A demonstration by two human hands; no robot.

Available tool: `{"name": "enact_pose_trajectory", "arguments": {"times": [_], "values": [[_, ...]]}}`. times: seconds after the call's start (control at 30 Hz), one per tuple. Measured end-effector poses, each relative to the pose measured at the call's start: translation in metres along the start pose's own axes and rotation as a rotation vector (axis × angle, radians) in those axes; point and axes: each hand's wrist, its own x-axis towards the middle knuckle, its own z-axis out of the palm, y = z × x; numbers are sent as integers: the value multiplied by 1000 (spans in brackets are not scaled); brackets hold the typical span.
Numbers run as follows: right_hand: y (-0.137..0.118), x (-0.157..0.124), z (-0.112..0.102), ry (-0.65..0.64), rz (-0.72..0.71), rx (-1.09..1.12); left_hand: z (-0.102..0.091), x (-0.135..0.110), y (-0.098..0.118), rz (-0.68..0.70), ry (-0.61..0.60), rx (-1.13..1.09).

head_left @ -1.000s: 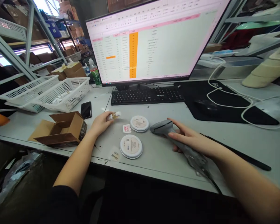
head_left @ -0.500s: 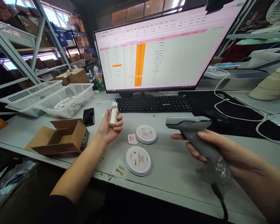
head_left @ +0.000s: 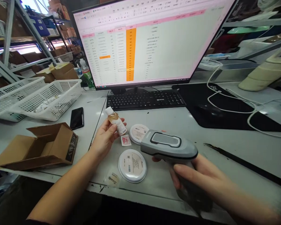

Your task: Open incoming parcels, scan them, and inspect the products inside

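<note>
My left hand (head_left: 105, 135) grips a small bottle (head_left: 116, 122) with a white cap, amber contents and a white label; it tilts with the cap up and to the left. In my right hand (head_left: 196, 175) is a grey barcode scanner (head_left: 170, 144), its front end pointing left towards the bottle. Under the scanner's nose lies a round white tin (head_left: 136, 132), partly covered. A second round tin (head_left: 132, 165) with a printed barcode label rests nearer the table edge. Beside the bottle's base is a small square red-and-white sticker (head_left: 125, 140); a clear sticker (head_left: 112, 179) with dark lettering lies lower down.
An open cardboard box (head_left: 39, 147) sits at left, near a black phone (head_left: 76, 118) and white baskets (head_left: 49, 100). A keyboard (head_left: 145, 99) stands before the monitor (head_left: 150, 47). At right are a mouse pad (head_left: 215, 118), a white cable (head_left: 229, 97) and a black strip (head_left: 248, 164).
The bottle has been turned and tilted, so its label side faces the scanner more. My right hand has brought the scanner left, closer to the bottle. The camera view has shifted.
</note>
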Motion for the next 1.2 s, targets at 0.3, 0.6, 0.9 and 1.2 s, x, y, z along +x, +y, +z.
{"name": "enact_pose_trajectory", "arguments": {"times": [0.3, 0.6, 0.9, 1.2], "values": [[-3, -10, 1, -23, -3, 43, 4, -7, -7, 30, 6, 65], [-12, 24, -44, 129, 10, -101, -5, 3, 2, 72, 238, 20], [4, 72, -161, 512, -1, -800, -26, 19, 0, 89, 353, -113], [47, 126, -231, 904, -44, -1151, -46, 35, -14, 185, 421, -30]]}}
